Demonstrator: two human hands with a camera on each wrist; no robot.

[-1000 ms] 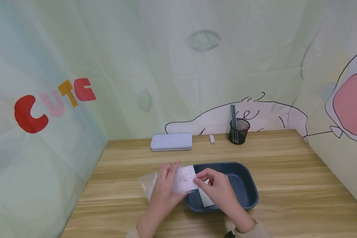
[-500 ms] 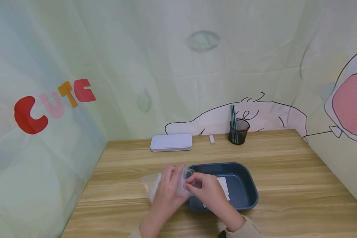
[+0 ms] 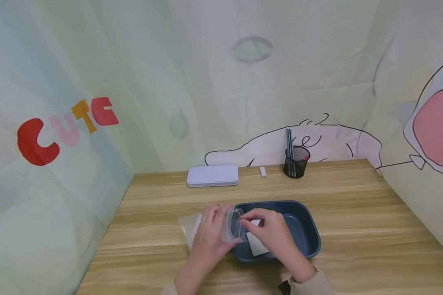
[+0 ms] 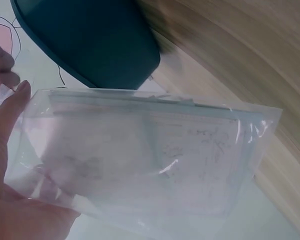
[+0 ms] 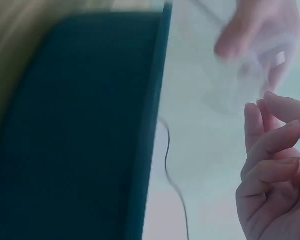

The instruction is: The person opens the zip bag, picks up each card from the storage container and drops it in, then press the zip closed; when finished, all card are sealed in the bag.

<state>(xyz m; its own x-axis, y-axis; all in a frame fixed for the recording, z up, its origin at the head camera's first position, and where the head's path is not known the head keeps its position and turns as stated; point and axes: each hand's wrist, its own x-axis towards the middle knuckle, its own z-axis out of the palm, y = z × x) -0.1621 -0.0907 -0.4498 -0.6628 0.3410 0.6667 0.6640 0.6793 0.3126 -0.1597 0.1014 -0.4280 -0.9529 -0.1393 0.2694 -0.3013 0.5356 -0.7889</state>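
Note:
My left hand (image 3: 208, 235) holds a clear plastic bag (image 4: 140, 160) by its mouth end, with the thumb along one side. Printed white paper cards (image 4: 190, 145) show through the plastic. The mouth gapes to the right, over the left end of a dark blue tray (image 3: 306, 233). My right hand (image 3: 273, 231) pinches the lip of the bag between thumb and index finger, its other fingers curled. Beneath that hand, a white card (image 3: 258, 246) lies in the tray, partly covered by the hand.
Along the back of the wooden table (image 3: 151, 205) sit a pale flat case (image 3: 212, 176), a small white eraser-like block (image 3: 263, 172) and a black mesh pen cup (image 3: 296, 164) holding pencils. A printed curtain (image 3: 170, 82) closes off the back and sides.
A printed card at the bag's mouth one second ago, with the right fingers on it, is no longer seen there. The mouth now gapes wider, and the right hand has drawn back slightly rightward.

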